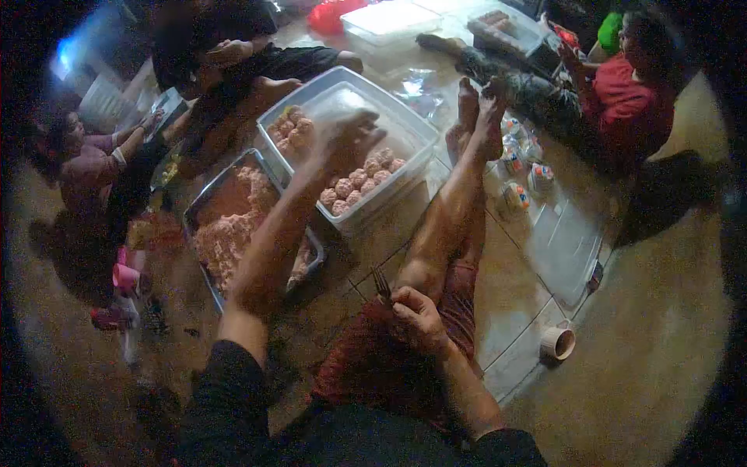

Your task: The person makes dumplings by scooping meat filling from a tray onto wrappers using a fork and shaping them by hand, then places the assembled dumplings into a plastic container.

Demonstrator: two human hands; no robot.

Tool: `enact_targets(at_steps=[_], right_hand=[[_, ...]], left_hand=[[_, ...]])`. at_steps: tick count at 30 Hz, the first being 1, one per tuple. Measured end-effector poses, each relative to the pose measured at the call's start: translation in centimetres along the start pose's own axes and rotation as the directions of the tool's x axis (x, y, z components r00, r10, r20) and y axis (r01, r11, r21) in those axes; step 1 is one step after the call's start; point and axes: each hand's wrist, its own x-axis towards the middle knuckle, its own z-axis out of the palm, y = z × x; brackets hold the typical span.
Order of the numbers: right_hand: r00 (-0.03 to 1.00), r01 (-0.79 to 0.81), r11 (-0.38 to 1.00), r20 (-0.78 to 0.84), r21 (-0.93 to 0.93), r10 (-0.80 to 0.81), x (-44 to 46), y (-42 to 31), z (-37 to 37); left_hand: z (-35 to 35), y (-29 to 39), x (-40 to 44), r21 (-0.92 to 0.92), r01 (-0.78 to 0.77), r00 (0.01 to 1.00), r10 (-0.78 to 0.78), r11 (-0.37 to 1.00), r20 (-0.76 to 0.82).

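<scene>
My left hand (348, 138) reaches over a white plastic tub (424, 134). Its fingers are bent and apart, a little blurred, with nothing visible between them. Below it in the tub lie rows of pinkish meat-like balls (356, 180), and more balls (289, 131) sit in the far left corner. My right hand (420, 315) rests by my thigh, closed around a fork (380, 284) with its tines pointing up. Under my left forearm stands a tray (204, 268) of soft pinkish mixture (226, 237), partly hidden by the arm.
My bare legs (443, 226) stretch along the tub's right side. Several wrapped packs (515, 163), a clear lid (564, 249) and a cup (557, 342) lie to the right. A person in red (634, 109) sits at the upper right; others sit at the left. A pink cup (124, 276) lies left.
</scene>
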Motion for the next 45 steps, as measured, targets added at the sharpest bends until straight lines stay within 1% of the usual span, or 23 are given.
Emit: enact_targets(at_steps=[1, 2, 4, 5, 6, 8, 11, 13, 14, 16, 19, 21, 23, 24, 25, 27, 29, 31, 32, 35, 37, 42, 45], right_hand=[[1.0, 0.024, 0.999, -0.011, -0.036, -0.024, 0.3, -0.3, 0.6], [0.999, 0.047, 0.996, -0.022, -0.072, -0.049, 0.6, -0.7, 1.3], [0.962, 0.272, 0.885, 0.116, -0.377, -0.246, 1.3, -2.7, 4.0], [0.965, 0.261, 0.886, 0.13, -0.382, -0.228, 1.9, -3.8, 5.5], [0.938, 0.343, 0.767, 0.236, -0.542, -0.253, 3.2, -5.1, 7.2], [0.849, 0.525, 0.449, 0.41, -0.723, -0.333, 6.7, -5.8, 10.1], [0.791, 0.576, -0.003, 0.558, -0.818, -0.252, 12.7, -5.7, 13.8], [0.777, 0.543, -0.339, 0.613, -0.768, -0.143, 16.3, -6.2, 17.1], [0.771, 0.555, -0.345, 0.624, -0.757, -0.13, 19.6, -4.6, 16.6], [0.697, 0.521, -0.664, 0.716, -0.536, -0.032, 25.2, -1.0, 15.0], [0.773, 0.388, -0.852, 0.627, -0.351, 0.093, 24.4, -2.7, 19.1], [0.719, 0.433, -0.818, 0.692, -0.378, 0.06, 28.3, 0.0, 15.2], [0.521, 0.57, -0.686, 0.845, -0.452, -0.123, 30.0, 1.8, 11.5], [0.533, 0.575, -0.679, 0.839, -0.456, -0.112, 28.6, 1.2, 12.2], [0.758, 0.492, -0.683, 0.652, -0.539, 0.031, 26.1, -1.0, 14.2], [0.904, 0.391, -0.708, 0.39, -0.588, 0.175, 22.8, -3.0, 15.9], [0.833, 0.491, -0.67, 0.526, -0.557, 0.173, 20.8, -3.3, 16.0], [0.88, 0.474, -0.648, 0.334, -0.596, 0.337, 22.0, -3.3, 17.2], [0.87, 0.493, -0.535, 0.388, -0.686, 0.305, 22.0, -3.4, 17.3], [0.75, 0.619, -0.553, 0.629, -0.557, 0.206, 22.2, -2.3, 17.4], [0.894, 0.445, -0.717, 0.31, -0.537, 0.323, 20.5, -4.7, 21.9], [0.808, 0.586, -0.609, 0.445, -0.534, 0.386, 23.3, -3.3, 17.6], [0.82, 0.567, -0.641, 0.429, -0.518, 0.379, 23.8, -2.1, 16.4]], left_hand=[[-2.1, 1.1, -2.7, -0.135, -0.065, 0.995, 0.053, 0.989, -0.088], [-4.2, 2.6, -6.2, -0.018, 0.008, 0.983, -0.011, 1.0, -0.186], [-7.3, 6.6, -14.5, -0.185, 0.392, 0.908, -0.411, 0.901, -0.078], [-7.3, 7.2, -18.8, -0.351, 0.363, 0.914, -0.403, 0.863, -0.045], [-6.9, 7.1, -23.1, -0.505, 0.326, 0.92, -0.391, 0.799, -0.025], [-4.2, 6.1, -31.0, -0.382, 0.45, 0.887, -0.454, 0.807, 0.085], [-1.4, 3.1, -38.5, -0.172, 0.236, 0.964, -0.253, 0.956, -0.084], [0.4, 1.9, -42.0, 0.197, 0.461, 0.809, -0.501, 0.865, 0.308], [2.1, 1.3, -44.3, 0.191, 0.471, 0.81, -0.508, 0.861, 0.293], [5.2, 0.0, -47.8, -0.429, 0.548, 0.827, -0.542, 0.718, 0.15], [6.1, -1.3, -47.4, -0.13, 0.49, 0.871, -0.478, 0.862, 0.111], [6.3, -2.3, -46.9, -0.05, 0.465, 0.883, -0.459, 0.884, 0.097], [6.6, -2.9, -46.8, -0.008, 0.454, 0.888, -0.452, 0.891, 0.084], [6.7, -3.2, -46.7, 0.021, 0.454, 0.887, -0.454, 0.891, 0.086], [7.0, -3.6, -46.4, 0.045, 0.453, 0.886, -0.455, 0.89, 0.085], [7.7, -4.1, -45.8, 0.091, 0.45, 0.885, -0.457, 0.889, 0.091], [8.3, -4.8, -45.5, 0.135, 0.438, 0.886, -0.452, 0.889, 0.104], [8.9, -5.3, -45.7, 0.144, 0.416, 0.892, -0.434, 0.898, 0.124], [9.1, -5.5, -46.1, 0.144, 0.403, 0.897, -0.421, 0.904, 0.134], [9.0, -5.6, -47.4, 0.126, 0.359, 0.912, -0.376, 0.925, 0.161], [9.2, -5.9, -47.9, 0.115, 0.33, 0.925, -0.345, 0.937, 0.16], [7.7, -4.8, -48.1, 0.136, 0.317, 0.944, -0.326, 0.939, 0.053], [0.6, 1.4, -42.5, -0.062, 0.403, 0.912, -0.406, 0.913, -0.053]])
